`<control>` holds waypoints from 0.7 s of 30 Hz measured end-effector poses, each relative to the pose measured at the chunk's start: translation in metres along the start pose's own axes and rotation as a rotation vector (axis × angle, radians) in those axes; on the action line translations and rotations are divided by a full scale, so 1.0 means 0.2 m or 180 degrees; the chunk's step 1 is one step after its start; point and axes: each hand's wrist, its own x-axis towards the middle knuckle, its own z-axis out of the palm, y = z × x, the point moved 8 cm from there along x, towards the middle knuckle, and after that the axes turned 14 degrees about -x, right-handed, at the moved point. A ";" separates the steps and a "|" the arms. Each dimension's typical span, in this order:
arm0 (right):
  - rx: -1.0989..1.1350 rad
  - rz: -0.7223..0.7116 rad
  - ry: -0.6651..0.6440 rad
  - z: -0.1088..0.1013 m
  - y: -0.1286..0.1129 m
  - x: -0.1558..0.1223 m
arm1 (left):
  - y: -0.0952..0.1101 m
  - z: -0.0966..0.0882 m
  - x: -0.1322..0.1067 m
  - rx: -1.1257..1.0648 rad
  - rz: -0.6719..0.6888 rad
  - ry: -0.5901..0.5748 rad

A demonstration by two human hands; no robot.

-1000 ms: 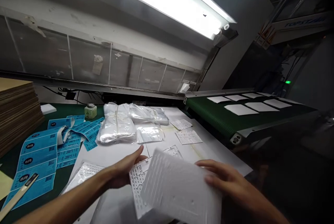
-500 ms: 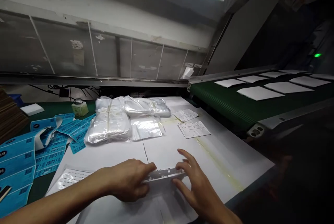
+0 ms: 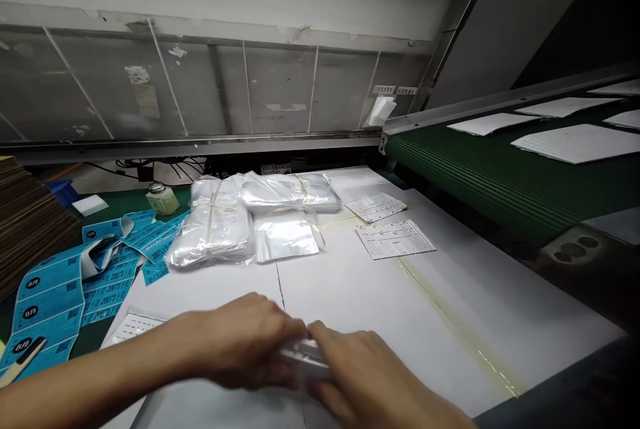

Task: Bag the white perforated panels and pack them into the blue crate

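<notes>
From where I stand, the two hands are nearly meeting low over the table, both closed on one thin white piece point(image 3: 307, 354). The left hand point(image 3: 250, 342) has the near-left end, knuckles up; the right hand point(image 3: 365, 376) curls over the other end, its fingertips almost against the left's. Only a pale, shiny edge shows between them, and with the blur I can't fairly say whether it is one layer or several.

I'd judge it light, firm enough to keep its shape but thin enough to bend or crack if squeezed in the middle. The gloss suggests smooth plastic that could slide on dry skin, so I'd take it by opposite edges, with thumbs on top and fingers below, pressing lightly.

Beneath is a broad white sheet point(image 3: 325, 286), with a clear bag point(image 3: 131, 328) by the left forearm. Past the fingers lie a tied bag bundle point(image 3: 210, 232) and a flat clear packet point(image 3: 286, 236), soft and slick by the look of them. Right of those sit two white panels point(image 3: 396, 240), just apart, and farther off a green belt point(image 3: 465, 166) carries more flat white pieces point(image 3: 583, 142).
</notes>
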 end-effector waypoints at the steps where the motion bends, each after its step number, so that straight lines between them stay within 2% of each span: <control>1: 0.0337 0.0228 -0.0082 0.01 0.07 -0.02 | -0.03 -0.07 0.05 -0.0010 -0.0121 0.0088; 2: 0.0712 0.0528 -0.0038 0.02 0.15 -0.04 | -0.08 -0.15 0.12 -0.0004 -0.0242 0.0272; 4: 0.1677 0.1135 0.0232 0.05 0.34 -0.11 | -0.21 -0.32 0.25 0.0247 -0.0489 0.1005; 5: 0.2276 0.1374 0.0360 0.08 0.41 -0.14 | -0.29 -0.37 0.32 0.0373 -0.0574 0.1224; 8: 0.4018 0.1795 0.0610 0.20 0.49 -0.21 | -0.48 -0.38 0.54 0.0671 -0.0736 0.1454; 10: 0.4589 0.2069 0.0861 0.25 0.50 -0.24 | -0.57 -0.34 0.63 0.0829 -0.0866 0.1493; 12: 0.4704 0.2227 0.1215 0.28 0.51 -0.25 | -0.63 -0.31 0.68 0.0937 -0.0991 0.1519; 14: 0.4696 0.2198 0.1395 0.30 0.52 -0.24 | -0.66 -0.29 0.69 0.1003 -0.1073 0.1545; 21: 0.4274 0.2236 0.1490 0.35 0.60 -0.21 | -0.65 -0.26 0.67 0.1159 -0.0957 0.1598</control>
